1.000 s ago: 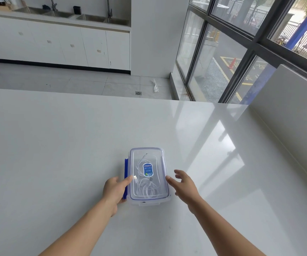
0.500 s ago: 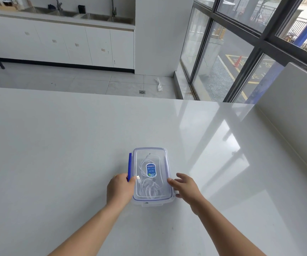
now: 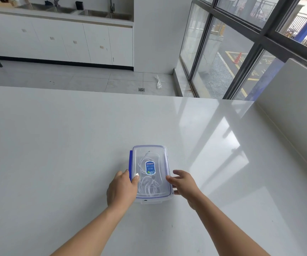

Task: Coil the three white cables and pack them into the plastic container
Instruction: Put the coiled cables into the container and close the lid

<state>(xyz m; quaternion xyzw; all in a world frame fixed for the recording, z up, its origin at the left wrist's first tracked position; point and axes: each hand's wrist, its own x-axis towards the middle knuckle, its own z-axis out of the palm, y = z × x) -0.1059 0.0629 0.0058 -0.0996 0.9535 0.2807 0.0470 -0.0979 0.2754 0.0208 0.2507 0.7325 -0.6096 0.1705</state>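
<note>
While the plastic container (image 3: 151, 173) lies flat on the white worktop (image 3: 56, 145), near the front edge and a little right of centre, it is flanked by both hands. The clear lid (image 3: 160, 156), edged with a thin blue seal line, is seated on the container, and a small blue label (image 3: 150, 167) is seen at its middle. Through the lid the white cables (image 3: 148, 187) are seen coiled inside, bunched mostly toward the near end, with one thin strand looped up toward the far end. A blue latch flap (image 3: 130, 163) is stood out along the container's left long side; whether it is snapped down cannot be told.

The left hand (image 3: 122, 189) is curled against the near left corner, its thumb pressed on the lid's edge beside the blue flap, so the container is gripped at that side. The right hand (image 3: 183, 184) is held loosely spread at the right long side, its fingertips (image 3: 168, 179) laid against the lid's rim; no clenched grasp is shown there, only contact.

Beyond the far edge of the worktop a tiled floor (image 3: 93, 80), white cabinets (image 3: 65, 41) under a sink counter, and tall dark-framed windows (image 3: 241, 43) at the right are seen. Window light is reflected on the glossy surface to the right of the container.
</note>
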